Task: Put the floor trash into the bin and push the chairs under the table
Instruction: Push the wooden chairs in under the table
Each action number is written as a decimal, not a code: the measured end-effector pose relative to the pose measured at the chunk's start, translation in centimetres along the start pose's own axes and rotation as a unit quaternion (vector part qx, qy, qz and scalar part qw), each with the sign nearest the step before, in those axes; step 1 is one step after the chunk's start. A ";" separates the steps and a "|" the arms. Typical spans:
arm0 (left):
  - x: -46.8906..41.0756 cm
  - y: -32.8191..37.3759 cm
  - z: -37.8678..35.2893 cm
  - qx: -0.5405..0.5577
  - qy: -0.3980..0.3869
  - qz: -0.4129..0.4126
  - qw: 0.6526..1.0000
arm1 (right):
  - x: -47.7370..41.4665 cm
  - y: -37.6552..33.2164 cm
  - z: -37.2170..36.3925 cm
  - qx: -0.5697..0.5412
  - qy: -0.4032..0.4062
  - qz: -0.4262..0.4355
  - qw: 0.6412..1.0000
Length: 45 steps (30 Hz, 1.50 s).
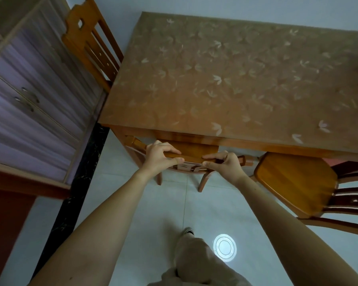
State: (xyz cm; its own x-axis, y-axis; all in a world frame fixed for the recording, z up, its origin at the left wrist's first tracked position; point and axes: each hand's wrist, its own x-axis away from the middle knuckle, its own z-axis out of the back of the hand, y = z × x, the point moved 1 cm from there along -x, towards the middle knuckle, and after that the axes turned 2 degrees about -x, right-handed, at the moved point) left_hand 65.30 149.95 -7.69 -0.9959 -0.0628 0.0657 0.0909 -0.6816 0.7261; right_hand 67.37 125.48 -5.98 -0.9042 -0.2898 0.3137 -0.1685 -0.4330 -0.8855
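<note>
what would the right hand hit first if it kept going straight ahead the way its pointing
Probably the table's front edge. The right hand grips the chair's top rail, which already sits close beneath that edge. Depth is hard to judge, so the hand might pass just under instead.

Domestic dining room. Indicators: wooden desk (225, 83) with leaf-patterned cover, matching wooden chairs (296, 180) around it, cabinet (35, 104) with curtained glass doors, pale tiled floor (153, 213).

Bare forearms, no sleeves, beige trousers (194, 263), dark white-soled shoe (189, 231)
</note>
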 end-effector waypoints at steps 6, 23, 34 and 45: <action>1.0 -0.2 0.1 -0.010 0.015 -0.007 1.000 | 1.1 -0.3 -1.4 0.059 0.043 0.056 0.996; -1.5 -0.6 -0.3 0.003 0.033 -0.053 0.998 | -0.7 0.2 -0.5 0.006 0.056 0.004 0.998; -1.6 0.2 -0.6 -0.014 0.018 -0.042 0.999 | -1.2 0.5 0.5 0.008 0.048 0.005 0.999; -0.1 1.0 0.4 -0.046 -0.003 -0.001 0.999 | 0.1 -0.8 -0.8 0.039 0.069 0.004 0.997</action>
State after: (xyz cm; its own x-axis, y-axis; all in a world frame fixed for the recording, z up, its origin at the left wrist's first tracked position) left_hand 65.52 149.56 -6.68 -0.9959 -0.0573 0.0699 0.0892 -0.7456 0.6604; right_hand 67.06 126.50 -5.48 -0.9519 -0.1759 0.2510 -0.1339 -0.4979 -0.8569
